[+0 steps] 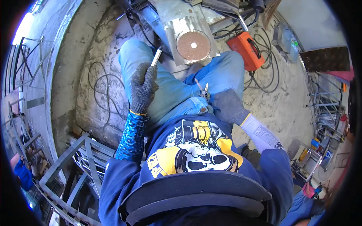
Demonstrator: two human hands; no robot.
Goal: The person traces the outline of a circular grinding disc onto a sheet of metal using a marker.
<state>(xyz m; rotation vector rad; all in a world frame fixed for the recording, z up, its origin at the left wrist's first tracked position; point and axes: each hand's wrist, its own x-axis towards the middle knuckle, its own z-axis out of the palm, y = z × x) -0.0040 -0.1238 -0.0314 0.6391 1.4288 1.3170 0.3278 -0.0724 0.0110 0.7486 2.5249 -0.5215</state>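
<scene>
My left hand (144, 87), in a dark knitted glove, is closed around a slim white marker (156, 58) with a dark tip pointing up and away. It is held above my left thigh. My right hand (227, 106), gloved the same way, rests at my right hip with its fingers curled under and hidden. Right beside its fingers is a plier-like tool (204, 92) with two spread arms; whether the hand grips it I cannot tell. Beyond my knees a brown abrasive disc (193, 46) with a white centre lies on a shiny metal plate (174, 28).
An orange machine box (246, 51) with a black handle stands past my right knee, black cables (272, 71) looped beside it. A thin cable (98, 90) coils on the floor at left. Metal frames (85, 150) stand near my left elbow. Other people are partly visible at both lower edges.
</scene>
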